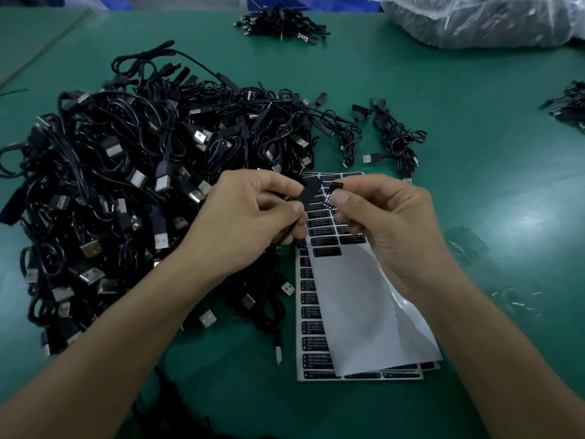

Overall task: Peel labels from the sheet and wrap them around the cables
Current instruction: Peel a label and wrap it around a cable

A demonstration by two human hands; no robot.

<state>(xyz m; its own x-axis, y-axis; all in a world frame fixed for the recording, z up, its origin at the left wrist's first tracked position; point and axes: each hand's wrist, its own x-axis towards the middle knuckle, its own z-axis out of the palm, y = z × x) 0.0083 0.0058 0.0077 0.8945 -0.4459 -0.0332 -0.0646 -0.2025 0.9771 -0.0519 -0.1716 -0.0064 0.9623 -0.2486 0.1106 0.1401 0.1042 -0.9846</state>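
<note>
Above the glossy white label sheet (357,296), I see the left hand (253,213) pinching a flat black cable (308,193) and the right hand (380,213) pinching a small black label (329,198) beside it. Left of the sheet, a tangled heap of cables (126,185) crowds the green bench (474,153). Far behind sits a crinkly clear bag (474,17).

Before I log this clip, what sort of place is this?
Likely a factory assembly bench: a large heap of black USB cables on a green table, sheets of black printed labels, and a bulging clear plastic bag.
</note>
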